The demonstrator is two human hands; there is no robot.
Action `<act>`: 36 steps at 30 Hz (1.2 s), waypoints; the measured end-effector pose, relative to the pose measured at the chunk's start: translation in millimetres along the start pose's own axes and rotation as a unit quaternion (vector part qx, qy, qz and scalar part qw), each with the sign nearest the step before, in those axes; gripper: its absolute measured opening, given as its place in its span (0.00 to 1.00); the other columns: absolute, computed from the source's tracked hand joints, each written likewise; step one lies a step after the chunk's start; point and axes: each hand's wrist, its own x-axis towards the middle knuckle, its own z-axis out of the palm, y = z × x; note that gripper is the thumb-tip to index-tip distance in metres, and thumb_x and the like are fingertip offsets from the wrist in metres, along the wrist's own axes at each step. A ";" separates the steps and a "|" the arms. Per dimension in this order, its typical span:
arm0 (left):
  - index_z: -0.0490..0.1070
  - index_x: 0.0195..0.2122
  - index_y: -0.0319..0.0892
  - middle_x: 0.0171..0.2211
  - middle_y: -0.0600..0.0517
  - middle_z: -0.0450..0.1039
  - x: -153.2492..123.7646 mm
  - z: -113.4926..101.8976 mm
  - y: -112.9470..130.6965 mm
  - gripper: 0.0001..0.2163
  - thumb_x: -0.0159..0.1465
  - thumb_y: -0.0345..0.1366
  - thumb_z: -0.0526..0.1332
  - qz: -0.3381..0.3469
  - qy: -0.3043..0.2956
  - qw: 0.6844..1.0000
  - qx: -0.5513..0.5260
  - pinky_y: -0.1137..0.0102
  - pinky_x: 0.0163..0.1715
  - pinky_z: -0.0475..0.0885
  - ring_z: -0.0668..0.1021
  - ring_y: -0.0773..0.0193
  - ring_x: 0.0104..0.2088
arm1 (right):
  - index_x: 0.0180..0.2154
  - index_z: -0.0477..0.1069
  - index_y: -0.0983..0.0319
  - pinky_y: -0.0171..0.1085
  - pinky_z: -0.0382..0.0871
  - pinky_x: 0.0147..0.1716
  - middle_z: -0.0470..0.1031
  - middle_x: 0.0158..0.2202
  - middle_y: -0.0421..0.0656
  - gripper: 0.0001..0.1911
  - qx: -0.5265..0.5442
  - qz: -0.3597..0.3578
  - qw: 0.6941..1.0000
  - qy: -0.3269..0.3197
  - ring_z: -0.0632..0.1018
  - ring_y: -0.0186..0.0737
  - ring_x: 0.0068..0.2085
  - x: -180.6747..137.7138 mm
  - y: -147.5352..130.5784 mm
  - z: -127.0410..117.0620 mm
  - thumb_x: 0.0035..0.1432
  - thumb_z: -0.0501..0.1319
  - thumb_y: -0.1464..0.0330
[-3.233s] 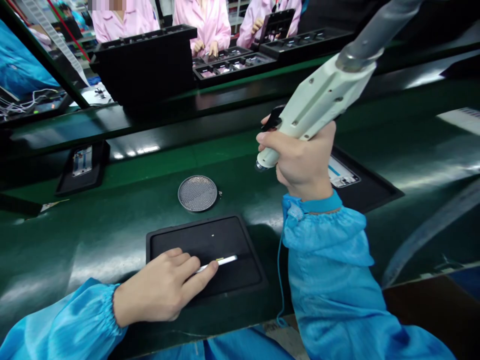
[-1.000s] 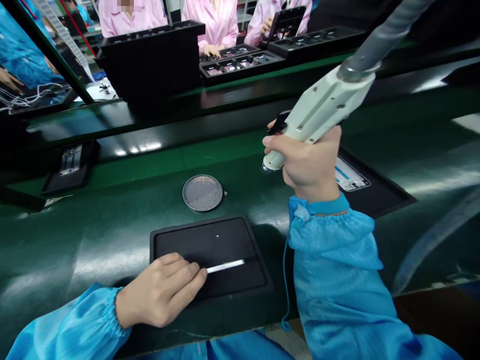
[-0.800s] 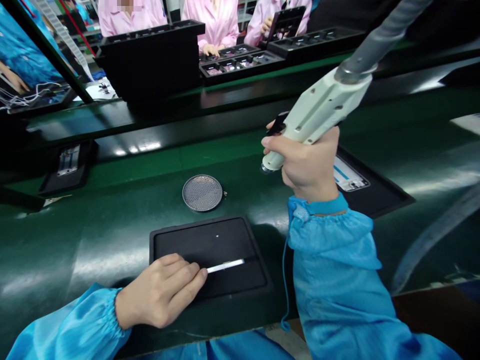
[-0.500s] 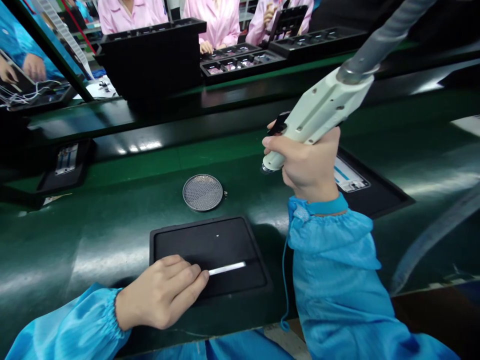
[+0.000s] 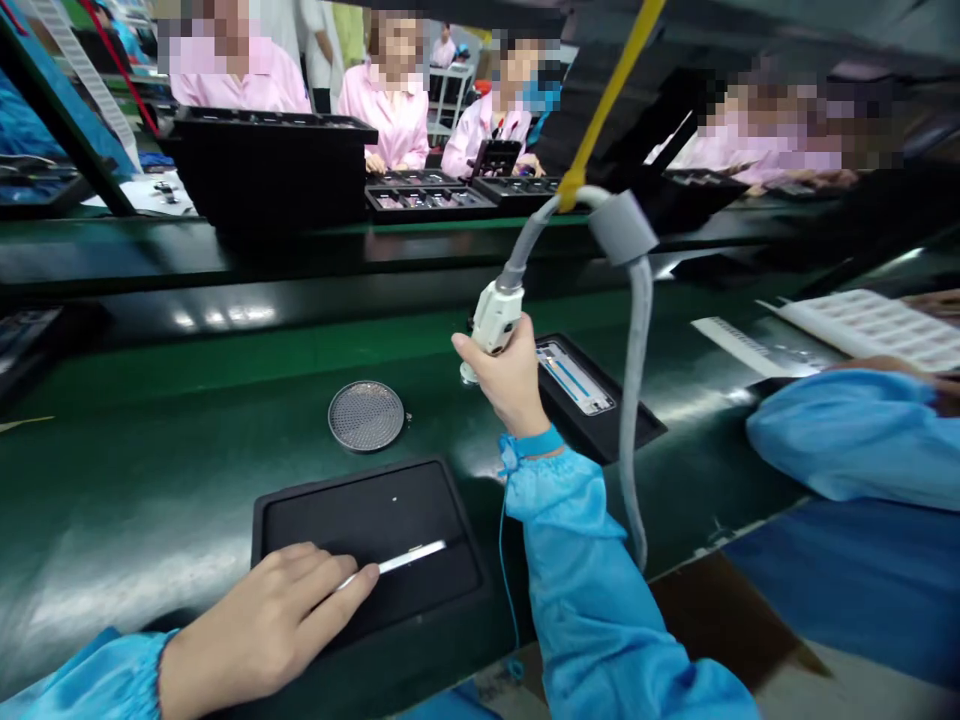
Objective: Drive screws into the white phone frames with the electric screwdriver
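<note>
My right hand [image 5: 512,378] is wrapped round a white electric screwdriver [image 5: 493,322], held upright above the green belt, its grey cable [image 5: 631,330] hanging from a yellow cord [image 5: 611,95]. My left hand [image 5: 264,628] lies with fingers together on a black tray [image 5: 444,497] near me, fingertips pressing the end of a thin silver strip [image 5: 411,556]. A tiny pale speck [image 5: 395,497] sits on the tray. A round perforated metal dish [image 5: 366,415] lies just beyond the tray.
A second black tray [image 5: 628,425] carrying a white part [image 5: 575,377] lies right of the screwdriver. A co-worker's blue sleeve [image 5: 847,437] is at the right, by white sheets [image 5: 874,325]. Across the line, people in pink coats sit behind black trays [image 5: 427,197].
The view has pulled back and swung right, showing the cable, yellow cord and a neighbour's sleeve. Both hands keep their hold; the tray on the left belt has passed out of view.
</note>
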 end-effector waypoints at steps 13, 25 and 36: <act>0.69 0.49 0.31 0.35 0.43 0.77 2.0 6.4 6.1 0.12 0.71 0.26 0.49 0.020 0.042 0.998 -0.053 0.65 0.34 0.77 0.78 0.61 0.31 | 0.42 0.71 0.67 0.42 0.76 0.36 0.76 0.36 0.49 0.11 -0.035 -0.315 0.840 -0.441 0.75 0.39 0.38 -163.8 -58.8 -47.4 0.56 0.60 0.80; 0.70 0.48 0.33 0.27 0.50 0.71 5.7 7.3 8.4 0.12 0.71 0.26 0.48 0.020 0.031 0.998 -0.047 0.66 0.30 0.73 0.75 0.63 0.26 | 0.40 0.73 0.68 0.44 0.80 0.36 0.79 0.35 0.51 0.09 -0.026 -0.379 0.841 -0.387 0.79 0.41 0.39 -167.2 -48.5 -47.8 0.57 0.60 0.81; 0.69 0.47 0.34 0.26 0.52 0.69 6.8 8.2 8.3 0.10 0.70 0.26 0.50 0.018 0.037 0.999 -0.033 0.66 0.27 0.70 0.71 0.64 0.24 | 0.40 0.72 0.70 0.45 0.78 0.35 0.77 0.35 0.53 0.08 -0.007 -0.374 0.838 -0.397 0.77 0.42 0.39 -168.6 -43.8 -46.6 0.58 0.59 0.81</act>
